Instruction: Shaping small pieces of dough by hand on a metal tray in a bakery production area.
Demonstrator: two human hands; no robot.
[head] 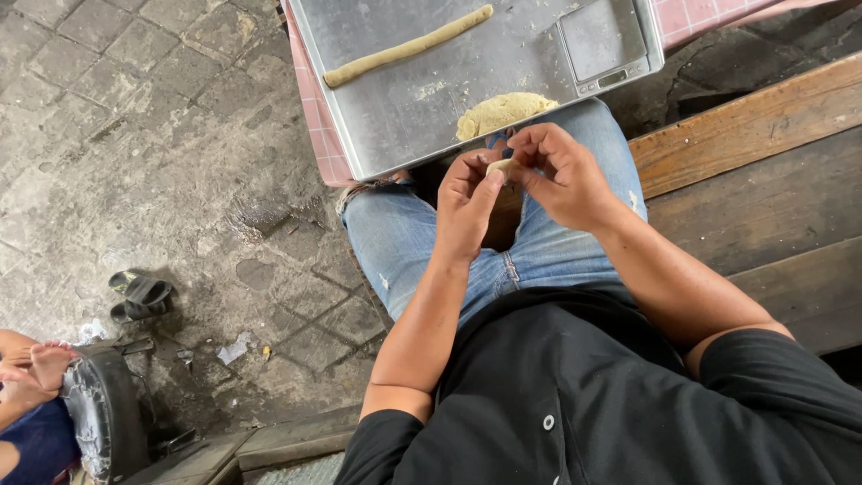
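left hand: pinches the dough bit, fingers closed
right hand: same, fingertip grip
dough: looks soft, light, probably sticky
tray: dough rope, lump

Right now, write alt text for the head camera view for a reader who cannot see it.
Seen from above, a seated person's left hand and right hand pinch a small piece of dough over their jeans. Ahead, a metal tray holds a long dough rope, a dough lump and a small scale.
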